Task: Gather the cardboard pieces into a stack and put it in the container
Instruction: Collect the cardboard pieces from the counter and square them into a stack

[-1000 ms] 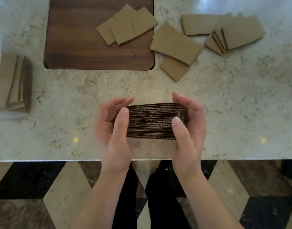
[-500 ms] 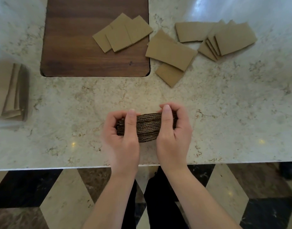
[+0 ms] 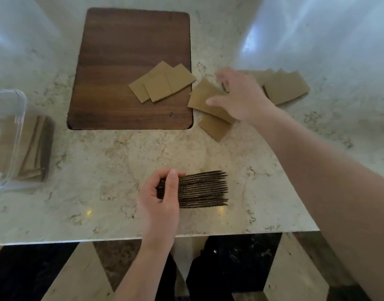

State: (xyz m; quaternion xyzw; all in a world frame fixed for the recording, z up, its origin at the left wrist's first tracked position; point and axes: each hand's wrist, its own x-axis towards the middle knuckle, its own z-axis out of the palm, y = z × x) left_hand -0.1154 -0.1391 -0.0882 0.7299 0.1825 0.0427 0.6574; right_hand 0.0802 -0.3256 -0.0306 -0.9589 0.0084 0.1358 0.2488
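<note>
A stack of cardboard pieces (image 3: 203,189) stands on edge near the counter's front, and my left hand (image 3: 159,199) grips its left end. My right hand (image 3: 241,96) reaches out over loose cardboard pieces (image 3: 203,98) on the counter, fingers spread, touching them from above. Three overlapping cardboard pieces (image 3: 163,82) lie on the wooden board (image 3: 121,61). More cardboard pieces (image 3: 285,88) lie beyond my right hand, partly hidden by it. A clear container (image 3: 12,135) at the left edge holds another cardboard stack (image 3: 36,148).
The marble counter (image 3: 100,170) ends at a front edge just below the stack. The dark wooden board fills the middle back. Patterned floor tiles and dark trouser legs (image 3: 208,268) show below the counter.
My right hand let go of the stack and reached forward to the loose pieces. My left hand now holds the stack alone. The camera view shifted closer and to the left.
</note>
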